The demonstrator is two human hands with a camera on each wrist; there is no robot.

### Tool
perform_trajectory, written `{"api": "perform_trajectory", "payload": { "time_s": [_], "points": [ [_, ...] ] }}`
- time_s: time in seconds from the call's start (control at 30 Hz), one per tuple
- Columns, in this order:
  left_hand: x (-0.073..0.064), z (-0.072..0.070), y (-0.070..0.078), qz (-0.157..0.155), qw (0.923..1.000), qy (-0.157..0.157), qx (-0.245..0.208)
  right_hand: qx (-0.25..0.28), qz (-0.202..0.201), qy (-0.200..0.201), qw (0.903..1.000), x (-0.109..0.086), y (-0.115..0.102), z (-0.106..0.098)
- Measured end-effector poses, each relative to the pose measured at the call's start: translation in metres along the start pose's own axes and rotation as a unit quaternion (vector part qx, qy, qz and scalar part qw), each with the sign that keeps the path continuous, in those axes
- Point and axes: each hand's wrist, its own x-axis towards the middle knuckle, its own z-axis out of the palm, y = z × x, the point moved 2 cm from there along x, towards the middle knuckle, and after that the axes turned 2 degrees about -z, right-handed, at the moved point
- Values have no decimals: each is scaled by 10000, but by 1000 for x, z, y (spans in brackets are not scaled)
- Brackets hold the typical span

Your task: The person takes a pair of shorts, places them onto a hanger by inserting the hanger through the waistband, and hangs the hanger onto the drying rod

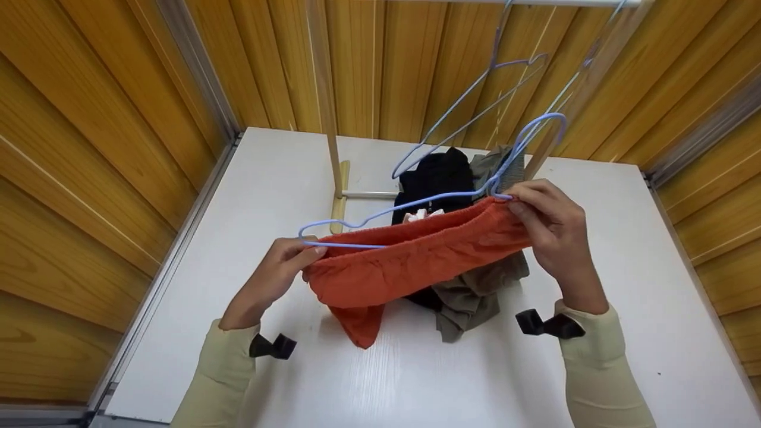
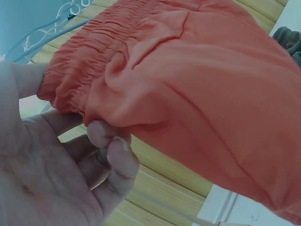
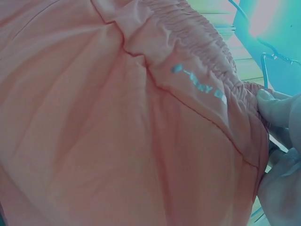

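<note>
A pair of orange-red shorts (image 1: pixel 416 261) with a gathered elastic waistband is stretched between both hands above the table. My left hand (image 1: pixel 279 267) pinches the left end of the waistband, with the thumb beside the end of a blue wire hanger (image 1: pixel 428 199). The hanger's lower bar runs into the waist opening, and its hook points up to the right. At the other end, my right hand (image 1: pixel 553 223) pinches the waistband and touches the hanger. Small pale lettering (image 3: pixel 202 87) shows below the waistband in the right wrist view. The hanger's right arm is mostly hidden.
Behind the shorts, black clothing (image 1: pixel 443 169) and grey-brown clothing (image 1: pixel 469 303) lie heaped on the white table (image 1: pixel 380 380). A rack with wooden posts (image 1: pixel 326 101) stands at the back, another hanger (image 1: pixel 458 107) hanging from it. Wood-patterned walls (image 1: pixel 77 148) enclose the table.
</note>
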Motion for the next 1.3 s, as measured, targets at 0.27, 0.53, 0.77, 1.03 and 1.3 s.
{"api": "perform_trajectory", "payload": {
  "time_s": [0.27, 0.53, 0.77, 1.03, 1.3],
  "points": [
    [-3, -11, 8, 171, 9986, 349, 358, -67, -153, -175, 9997, -2, 3, 2],
    [-8, -21, 18, 286, 9953, 756, 528, -84, -211, -209, 9995, -1, 4, 4],
    [-10, -25, 25, 395, 9910, 1116, 619, -138, -232, -422, 9987, -5, 7, 9],
    [-7, -16, 31, 816, 9829, 1151, 1181, -30, -299, -636, 9975, -7, 5, 10],
    [-3, -5, 34, 1135, 9761, 1159, 1448, -68, -243, -835, 9962, -7, 0, 10]
  ]
}}
